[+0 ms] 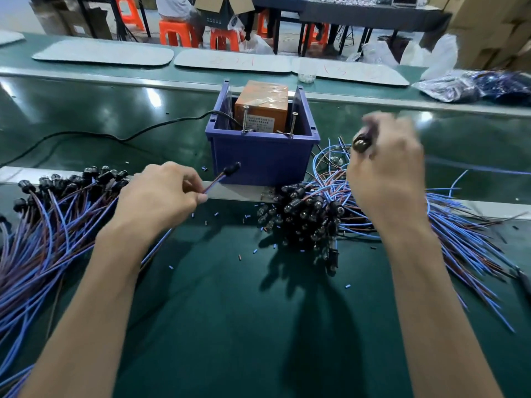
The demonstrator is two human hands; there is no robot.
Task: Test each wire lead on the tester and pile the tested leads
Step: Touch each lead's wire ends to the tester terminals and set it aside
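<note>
Left hand [161, 193] sat just left of the blue bin [261, 162], fingers [189, 175] pinching the wires of one lead [227, 172], its black socket end pointing at the bin's front wall. Right hand [388, 173] was up at the bin's right side, fingers curled round another lead's bulb end [362, 142]. The tester [261, 104], an orange box, stood inside the bin with two upright screws [245, 119] at its front.

Doing it well, I judged, would mean touching one bare wire end to each screw, keeping the two ends apart, checking the bulb, then dropping the lead on a heap.

One heap of leads [57, 202] lay left of the bin, another [310, 216] right of and in front of it. I couldn't tell which was the tested one. The right hand was motion-blurred, so its grip detail was unclear. The tester label was unreadable and the bin wall hid its lower part. The left heap was cut off at the frame edge.
</note>
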